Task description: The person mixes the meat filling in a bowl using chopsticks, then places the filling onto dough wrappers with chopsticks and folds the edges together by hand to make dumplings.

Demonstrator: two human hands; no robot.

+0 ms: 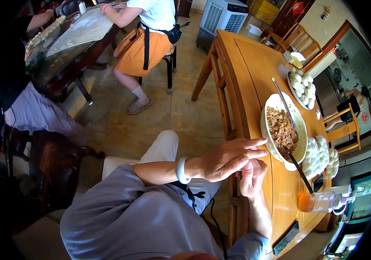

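My left hand (228, 161), with a pale bangle (182, 170) on its wrist, reaches over the table edge with its fingers stretched out. Close under it is my right hand (253, 177), its fingers bent together and touching the left. Whether anything small is between them is hidden. Just beyond my fingertips stands an oval white bowl (299, 154) of minced filling (282, 130). A light chopstick (283, 104) leans along its far side, and a dark chopstick (300, 172) sticks out over the near rim.
The wooden table (255, 65) also holds a plate of white round buns (302, 86), bagged white pieces (315, 156), a jar of orange liquid (317, 202) and a phone (286, 238). Across the floor, people work at a dark table (66, 65). An air cooler (221, 19) stands behind.
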